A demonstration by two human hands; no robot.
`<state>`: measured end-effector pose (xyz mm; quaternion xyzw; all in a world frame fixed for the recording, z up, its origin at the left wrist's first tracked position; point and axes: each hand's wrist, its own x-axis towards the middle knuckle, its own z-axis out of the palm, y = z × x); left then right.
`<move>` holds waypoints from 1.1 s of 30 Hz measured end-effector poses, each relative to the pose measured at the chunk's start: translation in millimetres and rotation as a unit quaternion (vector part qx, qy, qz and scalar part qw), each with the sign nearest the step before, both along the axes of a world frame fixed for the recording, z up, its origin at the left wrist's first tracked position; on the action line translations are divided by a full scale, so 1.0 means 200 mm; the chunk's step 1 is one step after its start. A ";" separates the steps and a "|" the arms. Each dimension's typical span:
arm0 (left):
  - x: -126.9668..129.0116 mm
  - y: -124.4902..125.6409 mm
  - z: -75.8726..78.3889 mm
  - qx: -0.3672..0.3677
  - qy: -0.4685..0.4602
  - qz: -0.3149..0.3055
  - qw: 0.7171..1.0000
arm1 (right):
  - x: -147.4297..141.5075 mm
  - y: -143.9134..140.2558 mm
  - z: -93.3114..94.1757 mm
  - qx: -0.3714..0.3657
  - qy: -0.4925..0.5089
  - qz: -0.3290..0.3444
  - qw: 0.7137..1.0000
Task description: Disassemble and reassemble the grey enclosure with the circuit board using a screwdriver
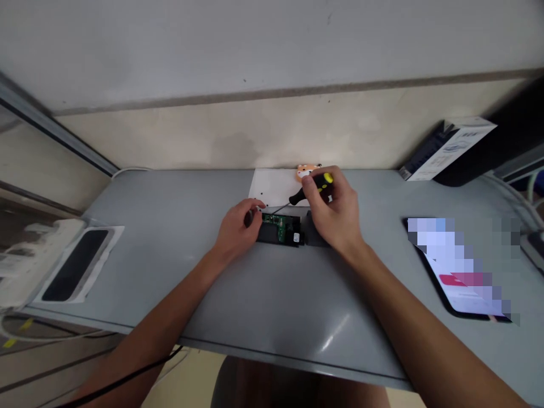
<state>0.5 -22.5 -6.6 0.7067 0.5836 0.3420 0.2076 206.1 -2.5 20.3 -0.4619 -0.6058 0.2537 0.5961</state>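
A small black device (278, 232) with an exposed green circuit board lies open on the grey table (178, 249). My left hand (238, 226) rests on its left end, fingers pinched against it. My right hand (334, 212) grips a black screwdriver with a yellow cap (312, 188); its thin shaft slants down-left, the tip at the board's upper left corner. A black cover piece (312, 232) lies partly under my right hand.
A white sheet (272, 190) with small dark specks and an orange animal figure (305, 170) sit behind the device. A phone (461, 272) lies at the right, a white box (446, 148) at the back right, and a white tray with a black insert (79, 263) at the left.
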 end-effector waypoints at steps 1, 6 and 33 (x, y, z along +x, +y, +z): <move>0.00 0.00 0.00 0.002 0.008 -0.005 1.000 | 0.00 0.00 0.00 0.000 -0.001 0.001 1.000; 0.00 0.00 0.01 0.022 0.048 -0.039 0.998 | 0.00 0.00 0.01 -0.002 -0.007 0.001 1.000; 0.00 0.01 -0.02 0.027 0.093 -0.049 0.994 | -0.16 0.15 0.20 -0.050 -0.011 0.260 0.964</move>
